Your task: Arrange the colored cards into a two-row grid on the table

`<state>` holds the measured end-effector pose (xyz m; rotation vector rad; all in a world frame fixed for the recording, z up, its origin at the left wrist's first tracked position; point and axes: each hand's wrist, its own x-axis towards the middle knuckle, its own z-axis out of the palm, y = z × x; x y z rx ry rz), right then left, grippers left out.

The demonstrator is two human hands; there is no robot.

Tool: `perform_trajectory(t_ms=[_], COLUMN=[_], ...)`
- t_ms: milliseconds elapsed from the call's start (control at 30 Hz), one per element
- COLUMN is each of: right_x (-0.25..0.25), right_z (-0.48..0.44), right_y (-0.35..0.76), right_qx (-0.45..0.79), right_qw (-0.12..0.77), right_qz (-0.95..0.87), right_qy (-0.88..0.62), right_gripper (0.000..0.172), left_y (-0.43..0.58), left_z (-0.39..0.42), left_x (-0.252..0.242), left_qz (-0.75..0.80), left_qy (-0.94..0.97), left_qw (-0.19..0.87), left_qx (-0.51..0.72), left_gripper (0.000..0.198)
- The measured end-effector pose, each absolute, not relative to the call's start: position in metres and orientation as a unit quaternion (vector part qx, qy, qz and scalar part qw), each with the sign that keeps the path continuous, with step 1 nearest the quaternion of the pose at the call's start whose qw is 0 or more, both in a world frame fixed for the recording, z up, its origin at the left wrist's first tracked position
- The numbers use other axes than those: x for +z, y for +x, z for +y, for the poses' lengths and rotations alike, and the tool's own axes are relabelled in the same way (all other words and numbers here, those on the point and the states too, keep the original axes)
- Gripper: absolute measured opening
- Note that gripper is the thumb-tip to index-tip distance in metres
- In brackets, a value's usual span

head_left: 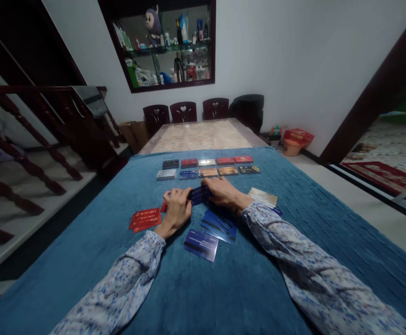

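Lying flat, the red cards (145,219) sit just beside the left hand (177,204), whose curled fingers grip the left end of a dark blue card (199,195), or several; the count cannot be told. It is held between the hands, long axis running side to side, neither hand nearer, beyond the loose blue cards (220,226). The right hand (222,190), nearly closed, pinches its right end, near a pale card (263,197).

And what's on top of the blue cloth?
Two rows of cards, plus loose red cards, blue cards and a pale card. The left hand and right hand hold a dark card. What the hands and sleeves cover can't be seen.
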<state>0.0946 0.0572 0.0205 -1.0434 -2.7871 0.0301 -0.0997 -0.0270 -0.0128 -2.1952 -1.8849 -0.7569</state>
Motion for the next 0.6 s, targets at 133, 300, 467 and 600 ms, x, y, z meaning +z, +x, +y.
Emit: perform_trajectory(t_ms=[133, 300, 467, 600], right_x=[0.0204, 0.0205, 0.0203, 0.0212], right_z=[0.0597, 0.0622, 0.0637, 0.0667], right_y=[0.0964, 0.0977, 0.099, 0.1014], right_qx=[0.007, 0.003, -0.027, -0.033], right_qw=[0.091, 0.09, 0.097, 0.094], right_qz=[-0.932, -0.934, -0.937, -0.942], right_qy=[-0.349, -0.345, -0.333, -0.321], right_gripper=[0.055, 0.058, 0.062, 0.062], left_y=[-0.101, -0.0998, -0.1007, -0.1031], left_z=[-0.026, -0.028, -0.0281, -0.0263], left_x=[-0.0134, -0.0081, -0.0056, -0.004], left_qz=[-0.624, -0.624, -0.623, -0.62], left_qy=[-0.737, -0.744, -0.75, -0.753], left_qw=[0.095, 0.108, 0.119, 0.119], left_qx=[-0.242, -0.212, -0.188, -0.183], left_gripper=[0.043, 0.049, 0.052, 0.05])
